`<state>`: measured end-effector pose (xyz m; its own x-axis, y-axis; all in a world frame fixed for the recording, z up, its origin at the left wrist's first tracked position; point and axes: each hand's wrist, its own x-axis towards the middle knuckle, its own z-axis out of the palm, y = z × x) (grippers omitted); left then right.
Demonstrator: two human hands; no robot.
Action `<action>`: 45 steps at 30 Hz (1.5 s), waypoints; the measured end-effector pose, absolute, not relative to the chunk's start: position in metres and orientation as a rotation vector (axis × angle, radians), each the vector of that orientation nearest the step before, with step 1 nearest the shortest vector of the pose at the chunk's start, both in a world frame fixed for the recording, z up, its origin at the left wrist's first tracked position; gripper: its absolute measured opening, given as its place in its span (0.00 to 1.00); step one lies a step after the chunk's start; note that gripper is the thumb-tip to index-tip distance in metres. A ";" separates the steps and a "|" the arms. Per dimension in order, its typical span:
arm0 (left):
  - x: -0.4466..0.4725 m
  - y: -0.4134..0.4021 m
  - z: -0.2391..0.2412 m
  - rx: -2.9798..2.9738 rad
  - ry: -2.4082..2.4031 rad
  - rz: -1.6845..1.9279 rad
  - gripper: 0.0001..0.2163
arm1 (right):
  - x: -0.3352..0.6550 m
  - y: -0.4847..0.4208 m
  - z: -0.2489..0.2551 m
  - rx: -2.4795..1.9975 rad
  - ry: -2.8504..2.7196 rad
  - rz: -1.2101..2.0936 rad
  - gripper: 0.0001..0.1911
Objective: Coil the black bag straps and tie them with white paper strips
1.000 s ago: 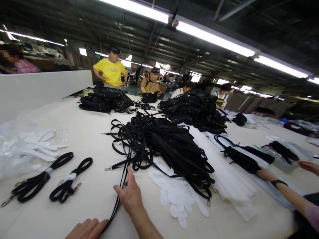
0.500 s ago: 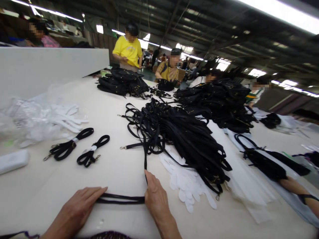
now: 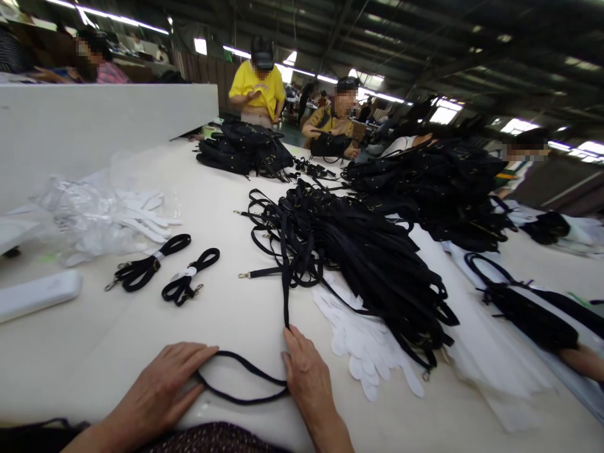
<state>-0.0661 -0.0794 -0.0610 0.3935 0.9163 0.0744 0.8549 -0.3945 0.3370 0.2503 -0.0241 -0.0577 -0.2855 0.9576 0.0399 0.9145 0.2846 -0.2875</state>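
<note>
A long black strap (image 3: 245, 377) lies in a slack loop on the pale table (image 3: 236, 314) between my two hands. My left hand (image 3: 160, 384) rests low on the table, its thumb and fingers closed around the loop's left end. My right hand (image 3: 306, 371) presses down on the right end, where the strap turns. From there it runs straight up into a big pile of black straps (image 3: 358, 251). White gloves (image 3: 363, 343) lie just right of my right hand, partly under the pile.
Two tied strap bundles (image 3: 146, 270) (image 3: 189, 283) lie to the left, near a clear bag of white gloves (image 3: 94, 214) and a white bar (image 3: 38, 292). Heaps of black bags (image 3: 245, 154) (image 3: 434, 182) sit farther back. A co-worker's forearm (image 3: 582, 362) is at the right edge. People stand at the far end.
The view dropped toward the table. My left hand came onto the strap, and both hands moved together, so the stretch between them now bows into a loop.
</note>
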 end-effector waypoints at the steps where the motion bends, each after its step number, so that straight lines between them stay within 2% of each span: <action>1: -0.064 -0.079 -0.060 2.423 1.574 0.357 0.27 | 0.250 -0.024 -0.057 -1.739 -2.335 0.312 0.25; 3: -0.061 -0.077 -0.061 2.463 1.589 0.359 0.28 | 0.248 -0.020 -0.053 -1.760 -2.313 0.323 0.26; 7: -0.064 -0.069 -0.077 2.565 1.586 0.391 0.28 | 0.243 0.001 -0.042 -1.856 -2.238 0.346 0.37; 10: -0.068 -0.060 -0.087 2.616 1.543 0.432 0.24 | 0.240 0.026 -0.040 -1.908 -2.157 0.367 0.39; 16: -0.061 -0.048 -0.075 2.363 1.484 0.379 0.06 | 0.235 0.045 -0.054 -1.830 -2.076 0.417 0.31; 22: -0.059 -0.021 -0.048 2.434 1.514 0.424 0.03 | 0.254 -0.010 -0.047 -1.409 -2.513 0.415 0.30; 28: -0.024 0.025 -0.025 2.746 1.248 0.267 0.11 | 0.286 -0.043 -0.028 -1.197 -2.726 0.545 0.21; 30: -0.011 0.035 -0.023 2.740 1.164 0.237 0.13 | 0.295 -0.046 -0.037 -1.264 -2.708 0.488 0.18; 33: -0.002 0.038 -0.020 2.644 1.114 0.185 0.14 | 0.307 -0.050 -0.052 -1.608 -2.450 0.381 0.17; 37: -0.015 0.021 -0.015 2.604 1.186 0.134 0.14 | 0.319 -0.054 -0.047 -1.980 -2.119 0.380 0.11; 45: -0.070 -0.015 -0.026 2.370 1.305 0.190 0.06 | 0.328 -0.056 -0.034 -2.106 -2.024 0.454 0.09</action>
<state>-0.0702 -0.0148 -0.0256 0.5489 0.8317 -0.0835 0.7735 -0.4674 0.4281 0.3283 -0.0563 -0.0337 0.0239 0.9956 -0.0909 0.9389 -0.0536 -0.3400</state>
